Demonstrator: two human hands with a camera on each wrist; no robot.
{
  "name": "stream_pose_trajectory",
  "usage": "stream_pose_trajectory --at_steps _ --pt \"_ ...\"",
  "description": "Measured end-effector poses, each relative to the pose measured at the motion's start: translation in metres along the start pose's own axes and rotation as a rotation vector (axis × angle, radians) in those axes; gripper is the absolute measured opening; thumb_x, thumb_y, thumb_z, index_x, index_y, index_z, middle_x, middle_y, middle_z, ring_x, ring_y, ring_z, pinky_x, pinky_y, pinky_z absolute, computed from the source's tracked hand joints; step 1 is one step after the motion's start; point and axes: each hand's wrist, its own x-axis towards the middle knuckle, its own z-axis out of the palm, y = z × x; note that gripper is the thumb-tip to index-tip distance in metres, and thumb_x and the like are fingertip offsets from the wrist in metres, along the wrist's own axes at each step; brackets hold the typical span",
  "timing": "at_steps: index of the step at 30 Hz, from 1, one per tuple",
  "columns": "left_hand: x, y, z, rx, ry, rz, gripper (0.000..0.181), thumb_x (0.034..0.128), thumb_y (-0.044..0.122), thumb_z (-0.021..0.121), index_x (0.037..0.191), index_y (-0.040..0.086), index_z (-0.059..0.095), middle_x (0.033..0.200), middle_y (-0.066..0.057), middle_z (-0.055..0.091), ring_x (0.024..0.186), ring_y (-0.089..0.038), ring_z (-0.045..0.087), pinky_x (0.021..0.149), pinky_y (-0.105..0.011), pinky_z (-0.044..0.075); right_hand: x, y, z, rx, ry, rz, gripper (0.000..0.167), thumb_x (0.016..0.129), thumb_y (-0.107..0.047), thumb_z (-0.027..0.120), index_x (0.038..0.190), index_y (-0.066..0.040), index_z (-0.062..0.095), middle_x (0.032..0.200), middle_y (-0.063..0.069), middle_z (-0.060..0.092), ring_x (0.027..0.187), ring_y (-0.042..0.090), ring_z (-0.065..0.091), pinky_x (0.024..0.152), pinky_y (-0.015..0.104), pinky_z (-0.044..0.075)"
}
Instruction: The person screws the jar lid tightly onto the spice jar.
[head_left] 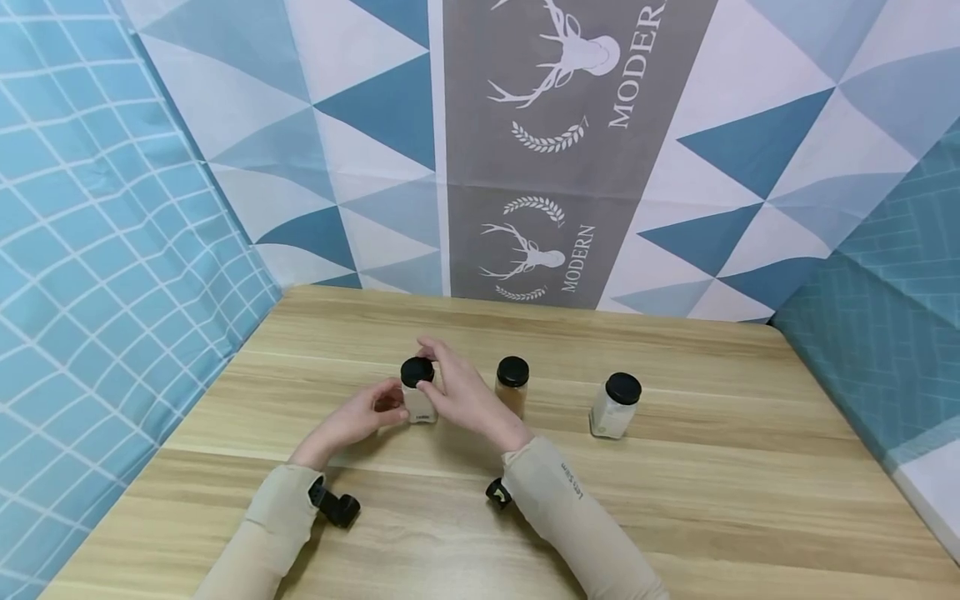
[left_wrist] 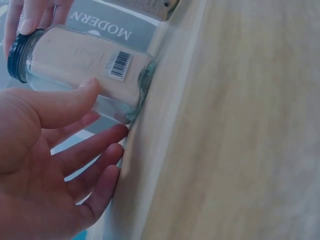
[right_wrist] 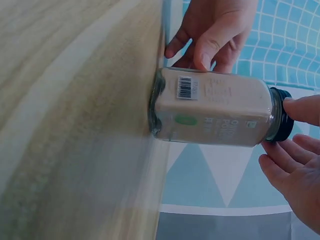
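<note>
A square glass spice jar (right_wrist: 215, 107) of pale beige powder, with a black lid (head_left: 417, 372), stands upright on the wooden table. My right hand (head_left: 467, 392) pinches the lid, thumb on one side and fingers on the other, as the right wrist view shows. At the jar's left side is my left hand (head_left: 358, 417). Its thumb (left_wrist: 85, 97) lies by the glass near the barcode label, while the other fingers spread loosely beside the jar's lower part. Whether the left fingers press on the glass cannot be made out.
Right of the hands stands a jar of brown spice (head_left: 512, 387), partly behind my right wrist. Farther right is a jar with white contents (head_left: 613, 406), also black-lidded. A patterned cloth (head_left: 525, 167) hangs behind the wooden table (head_left: 712, 500), with blue cloths at both sides.
</note>
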Motion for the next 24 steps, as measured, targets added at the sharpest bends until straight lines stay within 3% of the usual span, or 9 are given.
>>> stream_pose_trajectory --at_steps 4,7,13,18,24 --pt "0.002 -0.002 0.000 0.002 0.007 0.012 0.032 0.0887 0.015 0.058 0.116 0.001 0.051 0.112 -0.018 0.058 0.105 -0.033 0.054 0.091 -0.048 0.042 -0.001 0.002 -0.001 -0.013 0.009 -0.008 0.048 0.089 -0.014 0.058 0.132 -0.003 0.038 0.124 0.007 0.053 0.118 0.017 0.048 0.101 0.028 0.037" --pt "0.008 -0.019 0.004 -0.002 0.022 0.019 0.034 0.0878 0.022 0.060 0.117 0.005 0.052 0.113 -0.015 0.059 0.105 -0.029 0.055 0.091 -0.047 0.043 -0.001 0.002 -0.003 -0.033 -0.011 -0.011 0.043 0.090 -0.015 0.057 0.129 -0.006 0.044 0.128 0.006 0.051 0.121 0.016 0.046 0.102 0.028 0.036" --pt "0.011 -0.019 0.004 0.007 0.029 0.001 0.042 0.0879 0.023 0.060 0.122 0.002 0.049 0.115 -0.017 0.058 0.105 -0.031 0.055 0.090 -0.047 0.043 -0.005 0.002 -0.010 -0.075 -0.057 -0.001 0.043 0.091 -0.018 0.055 0.132 -0.011 0.044 0.137 0.006 0.043 0.126 0.017 0.041 0.104 0.032 0.034" --pt "0.007 -0.010 -0.007 0.041 0.070 -0.007 0.048 0.0875 0.018 0.059 0.128 -0.003 0.043 0.119 -0.022 0.055 0.105 -0.034 0.054 0.089 -0.048 0.044 -0.016 0.002 -0.019 -0.092 -0.089 -0.019 0.042 0.091 -0.022 0.054 0.132 -0.015 0.045 0.138 0.001 0.042 0.128 0.016 0.039 0.105 0.033 0.032" --pt "0.005 0.015 -0.017 0.121 0.237 0.040 0.040 0.0886 0.015 0.058 0.124 -0.001 0.048 0.118 -0.019 0.056 0.102 -0.032 0.055 0.087 -0.046 0.045 -0.035 0.005 -0.034 -0.109 -0.106 -0.149 0.037 0.091 -0.018 0.055 0.126 -0.010 0.050 0.130 0.004 0.051 0.123 0.018 0.045 0.103 0.033 0.035"
